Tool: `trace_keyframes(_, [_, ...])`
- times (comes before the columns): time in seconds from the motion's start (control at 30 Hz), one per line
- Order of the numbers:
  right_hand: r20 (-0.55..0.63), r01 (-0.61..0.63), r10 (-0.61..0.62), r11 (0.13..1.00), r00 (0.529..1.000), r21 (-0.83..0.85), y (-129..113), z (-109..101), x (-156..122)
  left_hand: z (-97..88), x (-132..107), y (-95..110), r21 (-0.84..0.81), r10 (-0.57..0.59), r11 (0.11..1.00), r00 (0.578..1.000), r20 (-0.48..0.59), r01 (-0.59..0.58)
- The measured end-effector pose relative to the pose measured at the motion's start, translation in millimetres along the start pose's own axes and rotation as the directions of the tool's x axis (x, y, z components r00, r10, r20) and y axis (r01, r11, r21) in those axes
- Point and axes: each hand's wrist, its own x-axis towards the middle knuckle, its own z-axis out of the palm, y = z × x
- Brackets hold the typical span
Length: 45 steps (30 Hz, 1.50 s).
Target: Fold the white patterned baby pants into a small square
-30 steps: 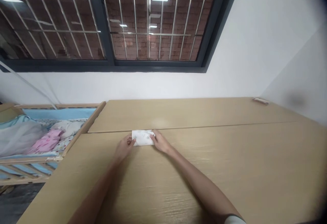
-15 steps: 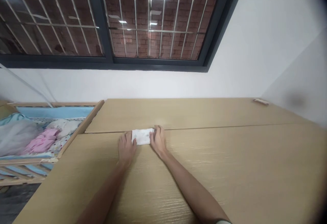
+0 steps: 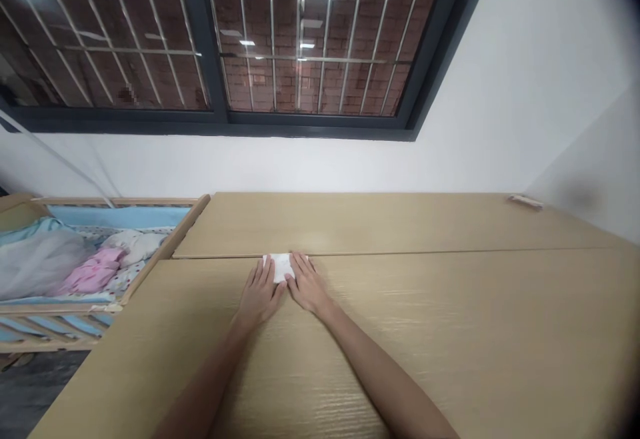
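Note:
A small white folded piece [image 3: 279,267], cloth-like or paper-like, lies flat on the light wood tabletop [image 3: 425,339] beside the seam between two boards. I cannot tell its exact kind. My left hand [image 3: 261,294] rests on its left end, palm down with the fingers stretched out. On its right end lies my right hand [image 3: 309,287], also flat with the fingers extended. Both hands press on the piece from above, thumbs close together near its lower edge. Its two ends are partly hidden under my fingers.
To the left stands a wooden crib [image 3: 150,271] with blue lining, pink cloth [image 3: 97,271] and white bedding. A barred window [image 3: 320,45] is in the wall behind the table. A small pale strip [image 3: 525,201] lies at the far right corner.
My hands have gone from gripping the white piece's ends to lying flat over them, closer together. More of the piece is covered. The view has shifted slightly.

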Motion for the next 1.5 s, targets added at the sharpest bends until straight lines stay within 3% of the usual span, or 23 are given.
trace_keyframes(0.1, [-0.062, -0.045, 0.047, 0.998, 0.997, 0.040, 3, -6, -3, -4.3, 0, 0, -0.040, -0.001, 0.999, 0.999, -0.040, 0.000])
trace_keyframes(0.27, [-0.057, 0.124, -0.119, 0.989, 0.991, 0.080, 7, -13, -2, -10.7, 3, -2, -0.108, 0.040, 0.993, 0.999, -0.026, -0.043])
trace_keyframes(0.47, [0.018, 0.063, -0.066, 0.988, 0.998, 0.143, 15, -10, 1, -11.3, 7, 1, -0.136, -0.052, 0.989, 0.998, 0.020, 0.055])
trace_keyframes(0.67, [-0.051, 0.070, -0.064, 0.987, 0.997, 0.144, 16, -11, 5, -17.2, 13, 5, -0.210, -0.115, 0.970, 0.993, 0.033, 0.119])
trace_keyframes(0.8, [-0.083, 0.133, -0.121, 0.979, 0.989, 0.156, 5, -30, 8, -32.4, 14, 9, -0.255, -0.141, 0.957, 0.990, 0.013, 0.140])
trace_keyframes(0.93, [-0.121, 0.096, -0.067, 0.963, 0.990, 0.252, -11, -63, 14, -55.8, 11, 14, -0.312, -0.241, 0.926, 0.969, -0.053, 0.213])
trace_keyframes(1.03, [-0.102, 0.060, -0.019, 0.904, 0.995, 0.423, -17, -88, 27, -68.4, 2, 22, -0.507, -0.309, 0.825, 0.951, -0.035, 0.249])
trace_keyframes(1.13, [-0.011, 0.018, -0.014, 0.849, 1.000, 0.528, -12, -98, 46, -69.8, -7, 30, -0.750, -0.358, 0.595, 0.931, 0.076, 0.289])
trace_keyframes(1.17, [0.013, 0.002, -0.011, 0.844, 1.000, 0.537, -7, -95, 52, -67.8, -9, 31, -0.753, -0.367, 0.576, 0.924, 0.109, 0.318])
trace_keyframes(1.3, [0.102, -0.081, 0.032, 0.849, 0.994, 0.522, 14, -61, 71, -55.0, -13, 35, -0.535, -0.401, 0.733, 0.902, 0.160, 0.421])
trace_keyframes(1.4, [0.106, -0.113, 0.069, 0.867, 0.992, 0.485, 26, -24, 74, -49.3, -12, 37, -0.421, -0.417, 0.794, 0.897, 0.145, 0.438])
trace_keyframes(1.5, [0.078, -0.111, 0.083, 0.875, 0.993, 0.472, 30, -4, 73, -50.5, -14, 42, -0.316, -0.413, 0.849, 0.905, 0.100, 0.423])
